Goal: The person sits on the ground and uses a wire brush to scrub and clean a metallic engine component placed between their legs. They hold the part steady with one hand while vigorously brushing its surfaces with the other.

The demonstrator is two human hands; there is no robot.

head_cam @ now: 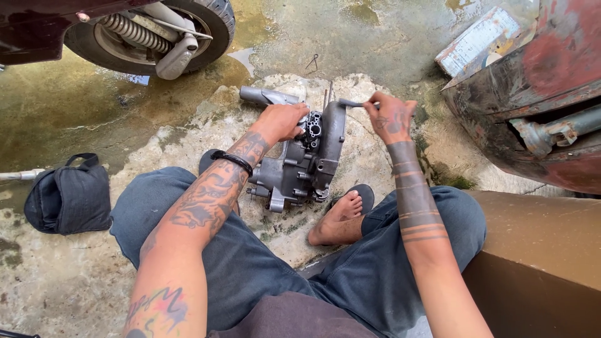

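A grey metal engine casing (300,166) stands on edge on the concrete between my knees. My left hand (283,121) rests on its top left part, fingers curled over the metal. My right hand (390,114) is closed on a thin metal tool (352,103), whose tip touches the casing's upper right edge. A grey tube (266,96) sticks out from the casing behind my left hand. My bare foot in a black sandal (341,216) lies just right of the casing.
A scooter's rear wheel and spring (156,31) stand at the top left. A dark folded bag (70,197) lies at the left. A rusty red body panel (538,94) fills the right, with a brown box (538,263) below it. The floor is wet, stained concrete.
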